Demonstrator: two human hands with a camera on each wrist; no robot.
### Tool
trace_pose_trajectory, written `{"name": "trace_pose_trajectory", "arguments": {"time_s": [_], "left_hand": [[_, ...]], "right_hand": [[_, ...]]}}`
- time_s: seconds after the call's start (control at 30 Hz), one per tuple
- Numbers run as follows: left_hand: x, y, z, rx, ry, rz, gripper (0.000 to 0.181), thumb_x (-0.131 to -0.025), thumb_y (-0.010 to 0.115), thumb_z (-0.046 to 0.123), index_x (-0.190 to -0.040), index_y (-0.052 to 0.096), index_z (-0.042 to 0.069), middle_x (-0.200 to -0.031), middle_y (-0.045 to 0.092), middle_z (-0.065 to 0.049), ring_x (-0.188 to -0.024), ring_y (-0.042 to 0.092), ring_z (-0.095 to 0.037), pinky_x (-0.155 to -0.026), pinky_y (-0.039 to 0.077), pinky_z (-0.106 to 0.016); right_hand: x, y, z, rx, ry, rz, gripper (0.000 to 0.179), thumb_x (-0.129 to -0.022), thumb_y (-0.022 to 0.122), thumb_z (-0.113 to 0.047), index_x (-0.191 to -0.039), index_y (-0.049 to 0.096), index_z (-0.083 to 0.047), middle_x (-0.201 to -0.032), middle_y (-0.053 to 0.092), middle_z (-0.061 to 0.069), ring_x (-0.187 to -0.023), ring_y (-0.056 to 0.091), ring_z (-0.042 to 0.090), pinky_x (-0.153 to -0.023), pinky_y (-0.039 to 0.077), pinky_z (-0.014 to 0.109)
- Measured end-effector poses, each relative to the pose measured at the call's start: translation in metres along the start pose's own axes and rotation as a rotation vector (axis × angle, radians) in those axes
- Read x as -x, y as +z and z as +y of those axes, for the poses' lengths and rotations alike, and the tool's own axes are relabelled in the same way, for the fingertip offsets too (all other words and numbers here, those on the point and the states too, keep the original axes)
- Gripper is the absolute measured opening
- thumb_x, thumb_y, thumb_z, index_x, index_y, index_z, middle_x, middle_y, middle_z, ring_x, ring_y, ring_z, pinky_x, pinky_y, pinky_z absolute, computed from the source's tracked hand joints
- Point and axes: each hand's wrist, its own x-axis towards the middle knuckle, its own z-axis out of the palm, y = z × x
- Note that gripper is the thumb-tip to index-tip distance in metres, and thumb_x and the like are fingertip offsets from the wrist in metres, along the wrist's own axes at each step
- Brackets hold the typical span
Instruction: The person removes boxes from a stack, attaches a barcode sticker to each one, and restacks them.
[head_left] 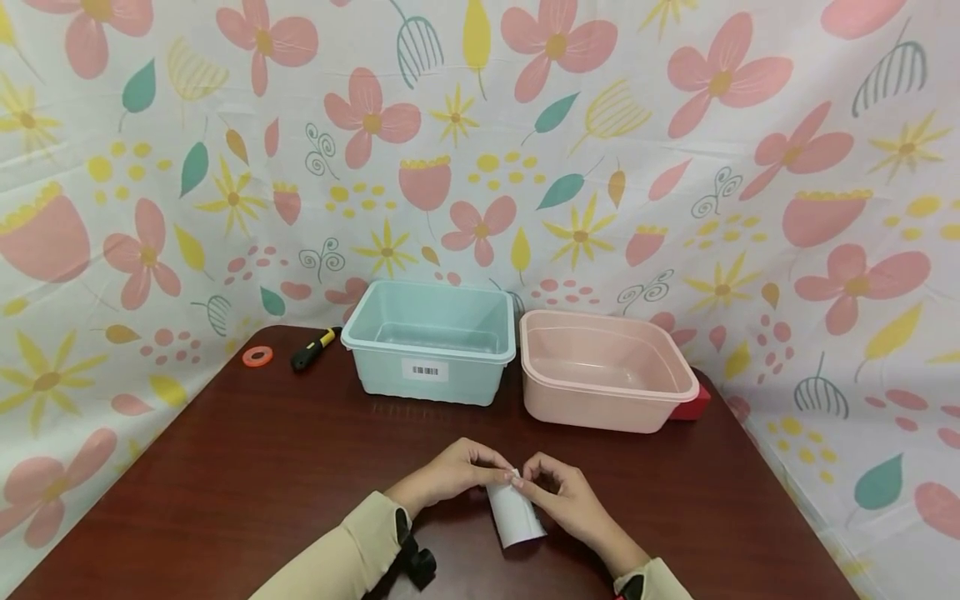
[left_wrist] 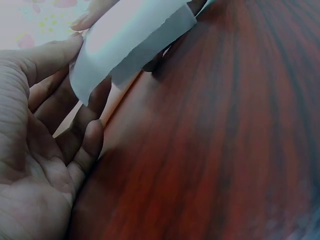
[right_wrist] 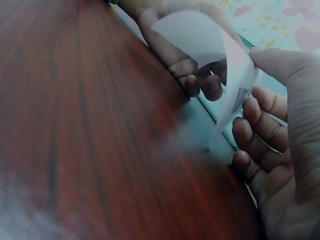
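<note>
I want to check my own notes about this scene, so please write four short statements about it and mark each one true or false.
1. The left hand and the right hand both hold the white paper. True.
2. A barcode label is on the front of the blue basin. True.
3. The pink basin stands left of the blue basin. False: it stands right of it.
4. The orange ring lies inside the pink basin. False: it lies on the table.

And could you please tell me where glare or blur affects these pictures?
Head view: evenly lit, fairly sharp; left wrist view: the curled white paper looks bright; right wrist view: soft and hazy, with pale glare on the wood-grain tabletop, lower left.
</note>
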Motion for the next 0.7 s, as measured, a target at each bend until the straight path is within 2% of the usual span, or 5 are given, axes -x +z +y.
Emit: {"name": "trace_pose_trajectory", "arguments": {"time_s": [0.3, 0.7], "left_hand": [[0.0012, 0.0005, 0.0018, -0.015, 0.026, -0.036, 0.018, -0.092, 0.074, 0.017, -0.102, 0.079, 0.004, -0.099, 0.077, -0.002, -0.089, 0.067, -0.008, -0.074, 0.053, -0.023], [0.0021, 0.0026, 0.004, -0.032, -0.001, -0.016, 0.015, -0.091, 0.075, 0.016, -0.1, 0.08, 0.005, -0.099, 0.076, -0.002, -0.088, 0.067, -0.007, -0.074, 0.053, -0.024]], "right_hand": [[0.001, -0.0005, 0.0017, 0.005, -0.075, -0.057, 0.012, -0.097, 0.069, -0.018, -0.088, 0.062, -0.017, -0.081, 0.061, -0.004, -0.069, 0.054, 0.006, -0.059, 0.047, 0.024], [0.0001, 0.0012, 0.0034, 0.074, -0.077, -0.045, 0.014, -0.099, 0.065, -0.02, -0.085, 0.064, -0.02, -0.079, 0.064, -0.005, -0.071, 0.056, 0.006, -0.061, 0.048, 0.026]]}}
